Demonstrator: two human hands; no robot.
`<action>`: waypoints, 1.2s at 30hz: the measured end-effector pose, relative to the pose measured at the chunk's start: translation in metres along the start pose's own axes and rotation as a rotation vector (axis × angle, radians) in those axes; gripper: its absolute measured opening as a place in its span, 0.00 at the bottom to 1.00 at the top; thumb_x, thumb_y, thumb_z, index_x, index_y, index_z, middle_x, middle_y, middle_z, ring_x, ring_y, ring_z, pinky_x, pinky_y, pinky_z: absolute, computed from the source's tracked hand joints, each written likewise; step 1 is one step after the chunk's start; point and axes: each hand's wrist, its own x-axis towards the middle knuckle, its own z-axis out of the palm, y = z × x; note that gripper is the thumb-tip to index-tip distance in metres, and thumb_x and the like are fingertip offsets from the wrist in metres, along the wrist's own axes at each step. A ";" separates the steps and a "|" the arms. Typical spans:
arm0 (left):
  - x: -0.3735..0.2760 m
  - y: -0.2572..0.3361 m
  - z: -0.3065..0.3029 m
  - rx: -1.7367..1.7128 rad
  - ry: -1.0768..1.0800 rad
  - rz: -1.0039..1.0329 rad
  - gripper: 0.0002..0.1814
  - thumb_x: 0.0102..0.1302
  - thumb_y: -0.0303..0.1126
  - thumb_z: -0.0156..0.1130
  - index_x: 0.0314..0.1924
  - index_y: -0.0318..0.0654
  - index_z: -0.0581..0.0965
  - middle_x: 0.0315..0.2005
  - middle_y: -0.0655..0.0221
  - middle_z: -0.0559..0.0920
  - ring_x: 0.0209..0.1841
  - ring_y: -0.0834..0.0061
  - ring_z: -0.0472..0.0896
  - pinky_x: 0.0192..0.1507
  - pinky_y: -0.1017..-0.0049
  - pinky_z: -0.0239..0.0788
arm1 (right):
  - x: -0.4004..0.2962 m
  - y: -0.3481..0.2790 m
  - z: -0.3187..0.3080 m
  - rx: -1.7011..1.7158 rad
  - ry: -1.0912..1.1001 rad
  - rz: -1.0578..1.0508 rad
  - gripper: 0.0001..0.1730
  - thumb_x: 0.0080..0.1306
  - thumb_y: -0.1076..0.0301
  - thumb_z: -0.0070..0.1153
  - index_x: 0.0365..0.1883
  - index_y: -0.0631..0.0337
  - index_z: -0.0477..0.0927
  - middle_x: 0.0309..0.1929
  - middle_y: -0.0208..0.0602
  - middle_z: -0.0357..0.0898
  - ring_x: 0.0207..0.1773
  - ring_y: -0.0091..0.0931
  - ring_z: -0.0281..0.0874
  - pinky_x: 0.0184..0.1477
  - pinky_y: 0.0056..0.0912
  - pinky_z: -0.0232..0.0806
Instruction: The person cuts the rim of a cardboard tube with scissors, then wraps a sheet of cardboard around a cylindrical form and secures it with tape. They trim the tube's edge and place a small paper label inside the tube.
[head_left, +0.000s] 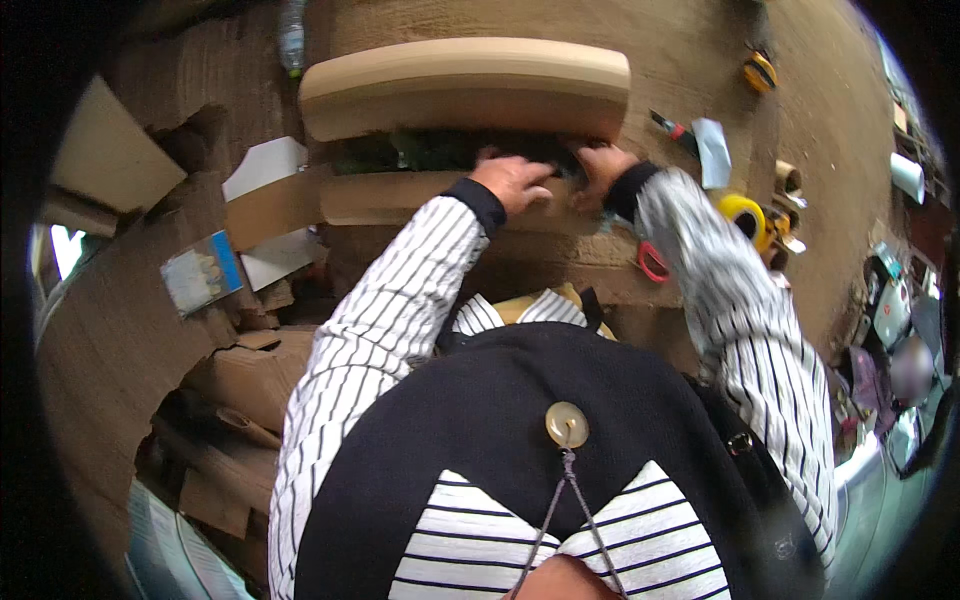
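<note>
In front of me lies a long piece of brown cardboard (465, 67), its far side bent over into a rounded fold. A nearer cardboard strip (397, 196) runs parallel to it, with dark, partly green contents (435, 154) in the gap between. My left hand (510, 180) is over the near side of that gap, fingers bent to the right. Close beside it, my right hand (604, 169) is at the right end of the gap, its fingertips by the folded cardboard's lower edge. Blur and shadow hide whether either hand grips anything.
To the right lie red-handled scissors (652, 261), a yellow tape roll (741, 217), a cutter knife (673, 131), white paper (712, 154) and a yellow-black tool (760, 73). At left are a plastic bottle (292, 37), a clear packet (201, 274) and cardboard pieces (270, 210).
</note>
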 end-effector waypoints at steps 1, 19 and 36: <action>-0.003 0.007 -0.008 0.102 -0.002 0.005 0.26 0.67 0.55 0.62 0.61 0.53 0.78 0.45 0.56 0.83 0.50 0.52 0.81 0.52 0.56 0.73 | -0.039 -0.012 0.020 0.060 0.397 0.004 0.59 0.44 0.49 0.76 0.75 0.48 0.61 0.65 0.49 0.70 0.71 0.43 0.65 0.67 0.47 0.61; 0.075 -0.093 -0.120 0.090 -0.348 -0.172 0.34 0.74 0.57 0.48 0.70 0.44 0.69 0.55 0.47 0.81 0.54 0.47 0.80 0.60 0.58 0.69 | -0.042 -0.017 0.043 0.053 0.640 -0.019 0.68 0.34 0.62 0.82 0.74 0.46 0.55 0.72 0.51 0.56 0.74 0.53 0.52 0.70 0.51 0.63; 0.045 -0.010 -0.113 0.355 -0.163 0.179 0.37 0.59 0.52 0.69 0.65 0.44 0.72 0.62 0.61 0.76 0.62 0.58 0.75 0.59 0.56 0.68 | -0.001 0.026 -0.028 0.173 0.245 -0.103 0.68 0.27 0.48 0.84 0.69 0.57 0.65 0.64 0.57 0.66 0.65 0.53 0.65 0.66 0.51 0.66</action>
